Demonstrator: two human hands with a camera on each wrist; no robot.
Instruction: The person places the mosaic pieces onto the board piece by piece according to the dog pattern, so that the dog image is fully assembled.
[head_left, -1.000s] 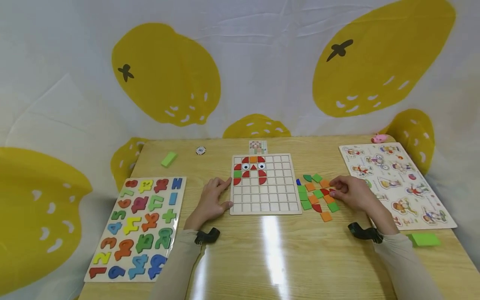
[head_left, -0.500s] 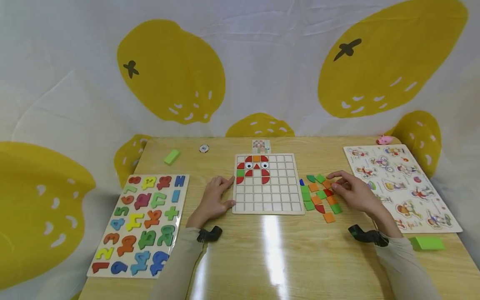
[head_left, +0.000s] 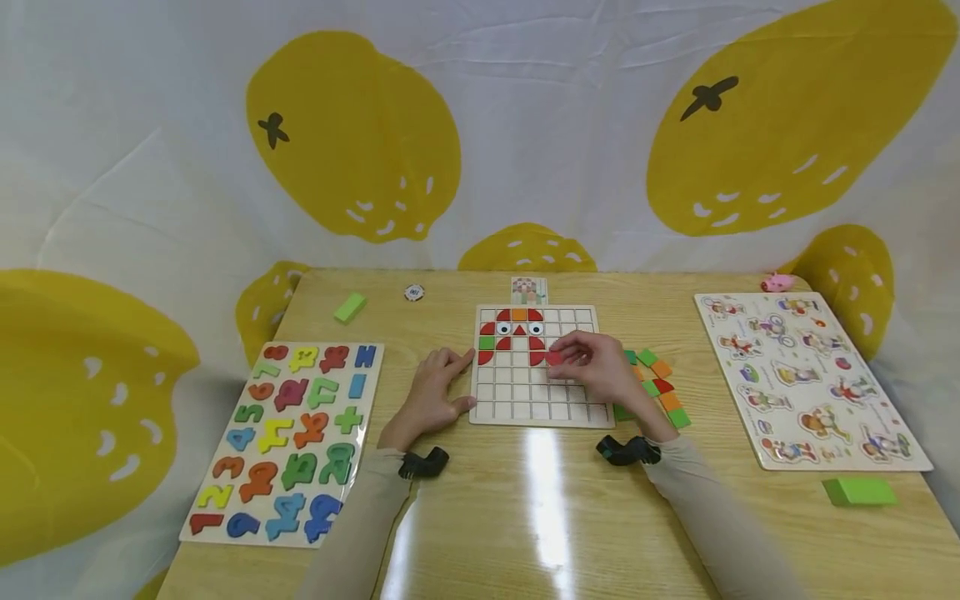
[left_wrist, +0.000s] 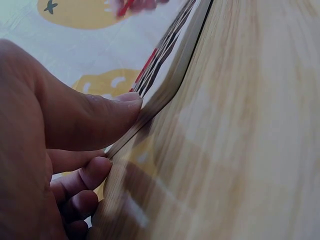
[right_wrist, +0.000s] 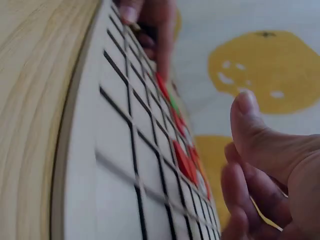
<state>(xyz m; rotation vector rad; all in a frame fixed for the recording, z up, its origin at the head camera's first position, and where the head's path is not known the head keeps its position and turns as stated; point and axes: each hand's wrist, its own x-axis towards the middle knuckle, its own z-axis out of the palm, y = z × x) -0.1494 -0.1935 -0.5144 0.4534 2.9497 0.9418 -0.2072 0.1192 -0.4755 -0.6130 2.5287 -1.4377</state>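
Note:
A wooden grid board point(head_left: 521, 410) lies at the middle of the table, with red tiles, an orange tile point(head_left: 519, 314), a green tile point(head_left: 486, 342) and two eye tiles in its upper left cells. My left hand point(head_left: 426, 398) rests against the board's left edge, index finger and thumb spread along it; the left wrist view shows the thumb point(left_wrist: 95, 117) on the edge near a corner. Over the board's right half, my right hand point(head_left: 598, 367) pinches a red tile point(head_left: 553, 358) beside a placed red quarter-circle point(head_left: 537, 357). In the right wrist view that tile is hidden by the fingers.
Loose green, orange and red tiles point(head_left: 663, 386) lie right of the board, partly behind my right forearm. A number puzzle point(head_left: 281, 446) is at left, a picture puzzle point(head_left: 810, 375) at right. A small pattern card point(head_left: 529, 290) stands beyond the board. Green blocks point(head_left: 858, 492) lie about.
My right hand has moved left from the loose tiles to over the board, carrying a red tile. My left hand stays at the board's left edge. The head view has shifted slightly.

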